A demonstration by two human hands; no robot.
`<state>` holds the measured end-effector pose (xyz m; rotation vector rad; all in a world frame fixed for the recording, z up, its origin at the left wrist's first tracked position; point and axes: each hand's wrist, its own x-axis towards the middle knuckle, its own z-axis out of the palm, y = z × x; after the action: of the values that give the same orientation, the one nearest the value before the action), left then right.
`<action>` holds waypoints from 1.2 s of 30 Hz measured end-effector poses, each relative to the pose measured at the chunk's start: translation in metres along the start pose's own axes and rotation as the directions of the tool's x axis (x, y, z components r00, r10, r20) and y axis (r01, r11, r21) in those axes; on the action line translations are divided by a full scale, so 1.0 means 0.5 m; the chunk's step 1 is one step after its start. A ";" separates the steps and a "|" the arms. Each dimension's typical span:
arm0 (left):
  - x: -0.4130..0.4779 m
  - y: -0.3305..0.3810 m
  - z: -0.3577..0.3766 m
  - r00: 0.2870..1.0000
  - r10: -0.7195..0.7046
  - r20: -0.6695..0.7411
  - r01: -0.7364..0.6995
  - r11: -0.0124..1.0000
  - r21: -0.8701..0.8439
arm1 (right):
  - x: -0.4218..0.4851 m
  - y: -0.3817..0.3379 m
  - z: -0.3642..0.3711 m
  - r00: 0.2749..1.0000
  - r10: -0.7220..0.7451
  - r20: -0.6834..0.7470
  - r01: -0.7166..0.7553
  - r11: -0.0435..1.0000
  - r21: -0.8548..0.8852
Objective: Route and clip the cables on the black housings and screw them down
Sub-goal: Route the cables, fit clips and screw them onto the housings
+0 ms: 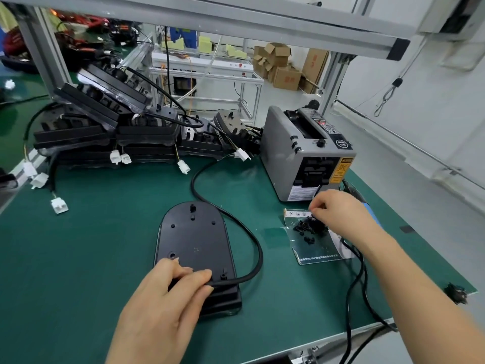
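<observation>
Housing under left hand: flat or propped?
Housing lies flat on the mat, screw-hole face up; left hand holds the cable at its near end.

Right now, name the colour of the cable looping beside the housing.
The cable is black; head view shows it.

Grey tape dispenser [307,153] on green mat [105,245], cardboard boxes [283,67] (far behind)

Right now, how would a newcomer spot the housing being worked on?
On the green mat, up front, one black housing lies flat under the left hand. Unlike the stack at the back, it lies alone, a black cable looping round its right side.
</observation>
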<state>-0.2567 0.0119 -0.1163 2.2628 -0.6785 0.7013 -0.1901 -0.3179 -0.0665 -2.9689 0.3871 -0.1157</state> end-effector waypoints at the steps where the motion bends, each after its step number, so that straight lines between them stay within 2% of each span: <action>1: 0.000 -0.001 0.000 1.000 -0.001 -0.001 0.001 1.000 -0.004 | 0.004 -0.005 0.004 0.999 0.003 0.048 -0.002 1.000 -0.026; 3: -0.001 -0.003 0.002 1.000 0.001 -0.001 -0.001 1.000 -0.010 | 0.010 -0.011 0.013 0.992 0.021 0.128 -0.013 0.998 -0.064; 5: -0.002 -0.004 0.003 1.000 0.004 0.003 -0.004 1.000 -0.012 | 0.014 -0.010 0.021 0.989 0.032 0.143 -0.017 0.994 -0.107; 7: -0.002 -0.005 0.004 1.000 0.008 -0.002 -0.008 1.000 -0.019 | 0.015 -0.008 0.026 0.998 0.046 0.041 -0.039 0.989 -0.141; 8: -0.003 -0.006 0.005 1.000 0.013 -0.008 -0.013 1.000 -0.026 | 0.015 -0.007 0.026 0.997 0.060 -0.052 -0.065 0.993 -0.103; 11: -0.002 -0.007 0.005 1.000 0.026 -0.014 -0.026 0.999 -0.038 | 0.016 -0.006 0.018 0.931 0.160 -0.329 -0.111 0.981 0.162; 13: -0.001 -0.007 0.005 1.000 0.026 -0.008 -0.027 0.999 -0.038 | 0.019 -0.008 0.011 0.899 0.231 -0.373 -0.134 0.954 0.269; 17: 0.000 -0.007 0.003 1.000 0.030 0.003 -0.029 0.999 -0.035 | 0.033 0.001 0.001 0.909 0.344 -0.234 -0.218 0.873 0.437; 21: -0.001 -0.008 0.003 0.999 0.030 0.012 -0.029 0.999 -0.034 | 0.042 0.014 -0.004 0.894 0.440 -0.084 -0.221 0.596 0.772; 23: -0.001 -0.009 0.003 0.999 0.029 0.018 -0.029 0.999 -0.031 | 0.046 0.014 -0.007 0.881 0.469 -0.057 -0.206 0.489 0.848; 25: -0.001 -0.009 0.003 0.999 0.029 0.021 -0.028 0.999 -0.032 | 0.049 0.011 -0.012 0.874 0.483 -0.043 -0.191 0.424 0.885; 28: -0.002 -0.009 0.004 1.000 0.028 0.013 -0.028 0.999 -0.031 | 0.051 0.006 -0.017 0.875 0.482 -0.050 -0.163 0.390 0.906; 36: 0.000 -0.009 0.006 0.999 0.040 -0.004 -0.040 0.998 -0.038 | 0.064 -0.020 -0.020 0.869 0.486 -0.089 -0.142 0.417 0.898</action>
<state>-0.2532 0.0124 -0.1203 2.2183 -0.7307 0.7056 -0.1576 -0.3183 -0.0531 -1.7718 0.6818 -0.5972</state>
